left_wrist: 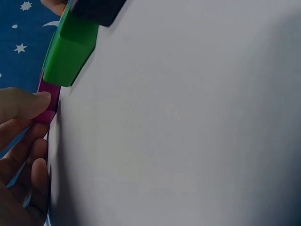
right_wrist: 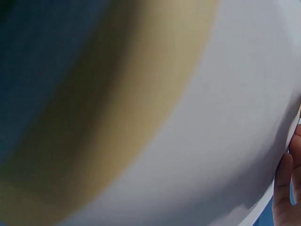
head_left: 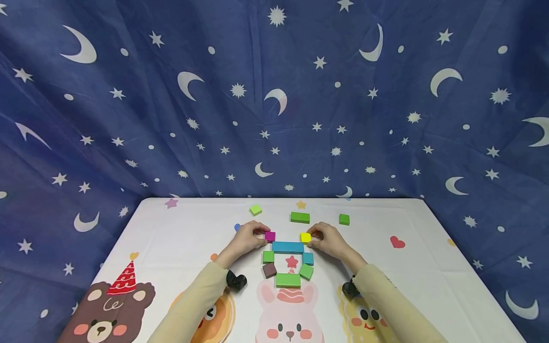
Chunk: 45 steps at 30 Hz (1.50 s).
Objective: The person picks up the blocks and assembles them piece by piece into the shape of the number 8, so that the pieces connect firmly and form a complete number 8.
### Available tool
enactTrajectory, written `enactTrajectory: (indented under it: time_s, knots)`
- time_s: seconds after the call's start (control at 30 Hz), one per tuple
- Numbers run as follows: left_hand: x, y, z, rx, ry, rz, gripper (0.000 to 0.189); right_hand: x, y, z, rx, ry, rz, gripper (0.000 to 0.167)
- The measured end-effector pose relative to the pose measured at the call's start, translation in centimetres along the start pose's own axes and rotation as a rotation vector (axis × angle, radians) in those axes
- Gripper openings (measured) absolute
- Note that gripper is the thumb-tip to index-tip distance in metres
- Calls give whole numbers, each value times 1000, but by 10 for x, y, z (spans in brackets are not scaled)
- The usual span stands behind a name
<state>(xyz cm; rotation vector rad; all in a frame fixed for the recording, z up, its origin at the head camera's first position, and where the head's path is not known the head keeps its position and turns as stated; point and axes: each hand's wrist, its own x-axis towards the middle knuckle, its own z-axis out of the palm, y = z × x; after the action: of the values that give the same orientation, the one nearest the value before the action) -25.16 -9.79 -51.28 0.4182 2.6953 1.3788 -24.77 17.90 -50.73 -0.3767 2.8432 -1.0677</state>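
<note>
In the head view my left hand [head_left: 248, 239] pinches a magenta block [head_left: 269, 237] between thumb and fingers, at the left end of a long blue block [head_left: 288, 247]. My right hand [head_left: 330, 239] holds a yellow block [head_left: 305, 237] by its right side, at the other end. Below the blue block, a ring continues with a green cube [head_left: 268, 257], a brown cube [head_left: 269, 270], a long green block [head_left: 288, 280], a tilted green cube [head_left: 306, 272] and a blue cube [head_left: 308, 258]. The left wrist view shows the thumb [left_wrist: 28, 104] on the magenta block; the right wrist view shows only some fingertips [right_wrist: 283, 176].
Farther back lie a light green block [head_left: 255, 210], a long green block [head_left: 300, 217] and a green cube [head_left: 344, 219]. A white cloth with cartoon prints covers the table [head_left: 171, 228]. Behind its back edge hangs a dark blue curtain [head_left: 300, 143] with moons and stars.
</note>
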Motion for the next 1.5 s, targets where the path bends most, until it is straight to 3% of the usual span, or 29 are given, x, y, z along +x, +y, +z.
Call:
enactTrajectory:
  time_s: [1.07, 1.5]
  knots:
    - [-3, -5, -1, -68, 31, 1, 25, 2, -4, 1, -20, -12, 2, 32]
    - [-3, -4, 2, -111, 28, -14, 27, -1, 3, -14, 75, -117, -1, 36]
